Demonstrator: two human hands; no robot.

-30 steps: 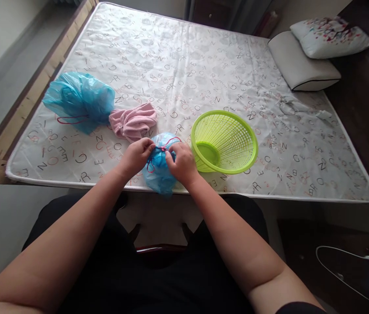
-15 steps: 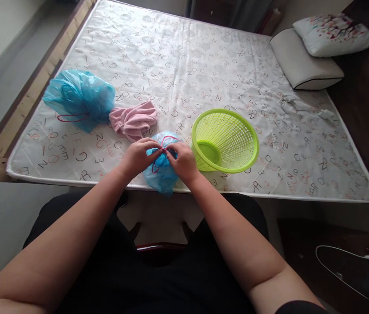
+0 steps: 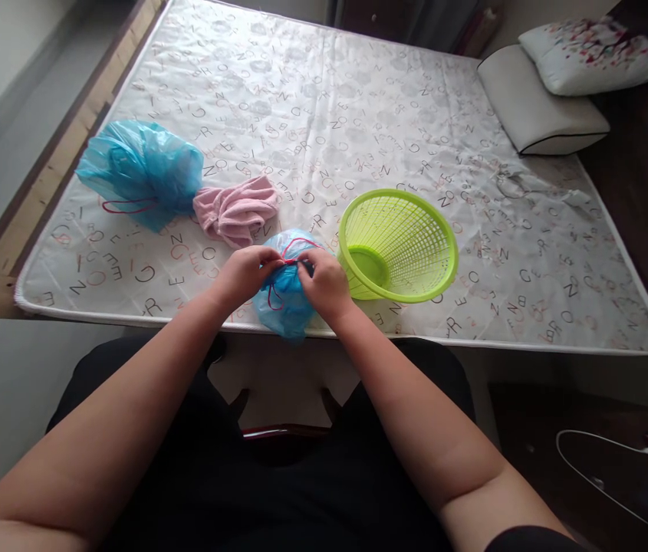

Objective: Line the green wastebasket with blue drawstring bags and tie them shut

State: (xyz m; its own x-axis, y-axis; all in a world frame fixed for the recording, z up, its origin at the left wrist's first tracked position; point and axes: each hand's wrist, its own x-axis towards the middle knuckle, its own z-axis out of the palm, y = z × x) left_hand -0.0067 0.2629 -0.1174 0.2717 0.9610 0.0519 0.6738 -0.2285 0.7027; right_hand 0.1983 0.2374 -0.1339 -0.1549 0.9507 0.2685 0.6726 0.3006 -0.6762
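Observation:
A small blue plastic bag (image 3: 283, 310) lies at the mattress's front edge, with a red drawstring (image 3: 296, 244) looped about its gathered neck. My left hand (image 3: 248, 274) pinches the drawstring on the left of the neck. On the other side my right hand (image 3: 327, 282) has its thumb and fingers closed on the drawstring too; its fingertips are partly hidden. Close to my right hand stands a green mesh plastic basket (image 3: 453, 264), tilted with its mouth toward me. A crumpled pink cloth (image 3: 236, 211) lies beyond my left hand.
A larger blue plastic bag (image 3: 143, 169) with a red drawstring rests left of the pink cloth. Everything lies on a letter-patterned mattress (image 3: 277, 100). A beige pillow (image 3: 547, 103) and a flowered cushion (image 3: 593, 57) sit at the far right. A white cable (image 3: 588, 479) hangs lower right.
My hands have drawn slightly apart, and a short stretch of red drawstring now shows between them. The bags, cloth and basket stay in place; the view has shifted a little.

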